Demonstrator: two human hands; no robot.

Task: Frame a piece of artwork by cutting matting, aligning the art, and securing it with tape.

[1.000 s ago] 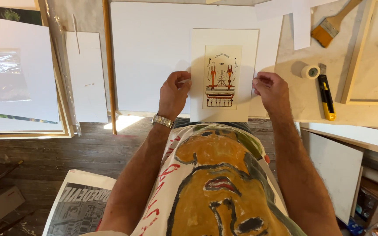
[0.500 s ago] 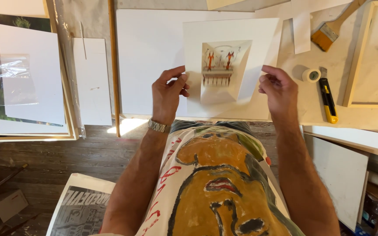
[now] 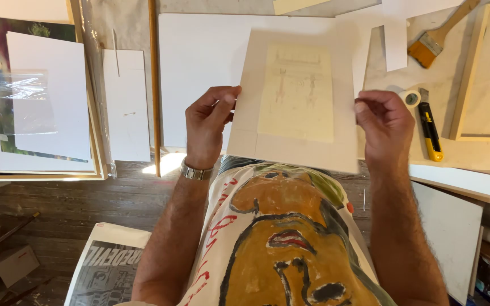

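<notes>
1. The card (image 3: 299, 102) between the left hand (image 3: 208, 124) and the right hand (image 3: 387, 127) is matt cream paper.
2. The watch (image 3: 195, 171) band is shiny metal.
3. The brush (image 3: 435, 35) has a wooden handle.
4. The knife (image 3: 429, 130) is yellow and black plastic.
5. The floor (image 3: 75, 204) is dark, rough wood.
6. The frame (image 3: 486, 73) is pale, smooth wood.

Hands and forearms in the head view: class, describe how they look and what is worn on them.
Both forearms are bare and hairy, with no sleeves in view. The left hand has a silver metal link watchband at the wrist. The right hand wears nothing visible.
</notes>
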